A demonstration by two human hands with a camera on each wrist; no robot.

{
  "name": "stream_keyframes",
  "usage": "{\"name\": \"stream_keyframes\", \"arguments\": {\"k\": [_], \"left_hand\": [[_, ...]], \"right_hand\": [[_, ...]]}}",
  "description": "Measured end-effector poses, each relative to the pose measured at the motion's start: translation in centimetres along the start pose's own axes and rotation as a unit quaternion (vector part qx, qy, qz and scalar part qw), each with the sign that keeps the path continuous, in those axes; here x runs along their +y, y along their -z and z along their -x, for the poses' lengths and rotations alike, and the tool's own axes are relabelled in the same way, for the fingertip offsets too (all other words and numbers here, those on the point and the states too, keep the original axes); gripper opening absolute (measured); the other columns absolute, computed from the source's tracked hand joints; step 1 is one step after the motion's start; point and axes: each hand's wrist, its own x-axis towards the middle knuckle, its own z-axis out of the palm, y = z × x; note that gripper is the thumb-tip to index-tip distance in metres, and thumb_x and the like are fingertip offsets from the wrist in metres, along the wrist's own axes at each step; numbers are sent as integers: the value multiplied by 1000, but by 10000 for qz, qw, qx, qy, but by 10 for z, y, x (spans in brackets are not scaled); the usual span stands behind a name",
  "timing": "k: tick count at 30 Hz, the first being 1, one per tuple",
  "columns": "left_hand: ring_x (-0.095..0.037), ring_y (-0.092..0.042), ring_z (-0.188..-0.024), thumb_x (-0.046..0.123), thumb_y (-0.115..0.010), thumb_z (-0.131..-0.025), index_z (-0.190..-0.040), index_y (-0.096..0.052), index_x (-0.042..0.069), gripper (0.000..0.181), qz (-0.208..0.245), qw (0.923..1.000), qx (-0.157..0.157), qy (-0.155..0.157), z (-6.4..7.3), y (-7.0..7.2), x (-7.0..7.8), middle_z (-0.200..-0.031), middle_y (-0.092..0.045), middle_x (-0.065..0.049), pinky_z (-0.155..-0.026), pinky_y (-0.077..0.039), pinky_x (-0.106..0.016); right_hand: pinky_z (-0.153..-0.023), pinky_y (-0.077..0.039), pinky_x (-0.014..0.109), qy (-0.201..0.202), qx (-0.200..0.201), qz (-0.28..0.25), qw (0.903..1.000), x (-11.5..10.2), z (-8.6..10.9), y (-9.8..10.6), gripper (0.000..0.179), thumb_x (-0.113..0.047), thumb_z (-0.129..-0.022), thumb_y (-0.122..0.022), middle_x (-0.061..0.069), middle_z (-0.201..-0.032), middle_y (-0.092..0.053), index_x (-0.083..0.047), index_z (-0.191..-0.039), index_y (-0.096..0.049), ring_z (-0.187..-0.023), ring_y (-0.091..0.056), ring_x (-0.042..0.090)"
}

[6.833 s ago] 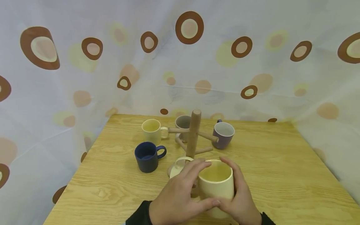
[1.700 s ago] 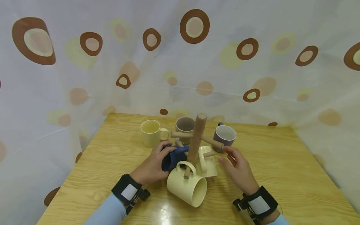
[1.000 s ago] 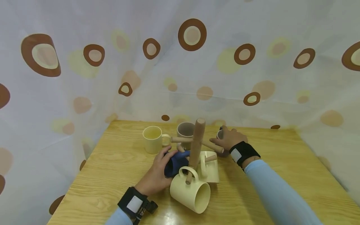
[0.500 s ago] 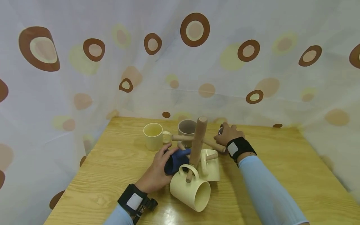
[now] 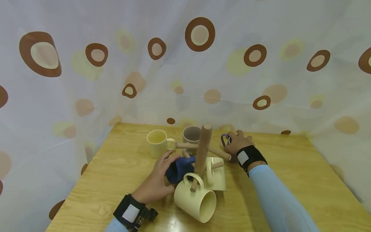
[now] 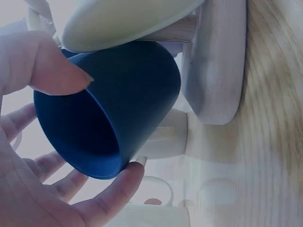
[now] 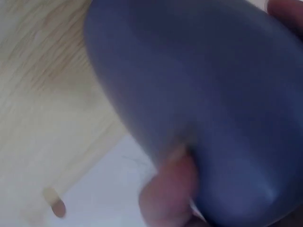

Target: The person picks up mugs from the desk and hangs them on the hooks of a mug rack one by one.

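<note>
My left hand [image 5: 155, 182] loosely holds a dark blue mug [image 6: 137, 85], thumb [image 6: 61, 78] on one side of its mouth and fingers round the other. The mug is tilted at the wooden mug tree [image 5: 203, 148], its handle beside the post. Two cream mugs hang on low pegs: one in front [image 5: 188, 196] with its mouth facing right, the other [image 5: 218, 177] behind it. At the far right, my right hand [image 5: 237, 143] grips a purple mug [image 7: 213, 94]. Its handle shows left of my fingers, while the hand hides most of the body in the head view.
Behind the tree stand a light yellow mug [image 5: 156, 145] and a grey mug [image 5: 189, 135], both upright. Upper pegs [image 5: 219, 152] stick out left and right from the post. A patterned curtain [image 5: 145, 64] bounds the wooden table [image 5: 116, 180].
The blue mug has been brought to the tree by my left hand, which now eases slightly back. My right hand reached to the purple mug and turned it, its handle swinging left.
</note>
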Motion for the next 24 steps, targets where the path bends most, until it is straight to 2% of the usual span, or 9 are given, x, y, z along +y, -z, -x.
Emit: {"name": "stream_keyframes", "arguments": {"k": [4, 7, 10, 13, 18, 21, 24], "left_hand": [[-24, -12, -138, 2, -66, -68, -145, -26, 37, 94, 168, 9999, 11, 12, 1, 3, 4, -157, -7, 1, -90, -45, -55], [-23, -15, -137, -1, -64, -71, -144, -27, 38, 90, 426, 9988, 227, 49, 4, 7, 5, -157, -9, -2, -90, -45, -59], [-22, -19, -136, -7, -62, -71, -143, -31, 33, 88, 585, 9964, 606, -14, 9, 13, 7, -157, -10, -4, -91, -43, -59], [-22, -20, -136, -8, -60, -72, -143, -33, 28, 84, 502, 9933, 1035, -144, 14, 22, 11, -156, -13, -3, -94, -39, -59], [-22, -22, -137, -3, -62, -78, -142, -35, 25, 76, 271, 9871, 1490, -528, 15, 38, 27, -152, -26, -5, -101, -32, -63], [-22, -26, -135, 3, -64, -82, -142, -35, 20, 69, 236, 9834, 1558, -899, 4, 45, 42, -148, -34, -7, -103, -31, -62], [-20, -31, -133, 7, -64, -85, -142, -36, 18, 64, 341, 9814, 1548, -1084, -12, 51, 59, -145, -38, -6, -107, -30, -58]], "right_hand": [[-70, -46, 63, 96, 618, 230, 9978, 5, -1, -6, 66, -48, -80, -63, 31, -128, -40, -17, -135, -46, -95, -41, 56], [-61, -48, 58, 212, 983, 266, 9946, 11, 1, -12, 61, -49, -80, -62, 26, -122, -45, -19, -131, -49, -92, -43, 49], [-57, -48, 57, 327, 1319, -19, 9907, 21, 5, -18, 60, -50, -79, -62, 24, -124, -44, -20, -130, -51, -95, -44, 47], [-62, -48, 58, 445, 1638, -633, 9834, 33, 12, -23, 61, -51, -79, -63, 23, -126, -44, -19, -130, -51, -101, -43, 45], [-74, -48, 61, 881, 2031, -1712, 9600, 39, 23, -23, 59, -45, -82, -65, 23, -122, -46, -11, -129, -52, -107, -43, 44], [-81, -46, 62, 1364, 2228, -2243, 9388, 27, 28, -7, 54, -40, -82, -68, 22, -121, -45, -8, -124, -53, -107, -44, 40], [-85, -46, 62, 1957, 2400, -2579, 9152, 7, 31, 17, 52, -36, -81, -71, 22, -119, -45, -5, -121, -55, -106, -45, 37]]}}
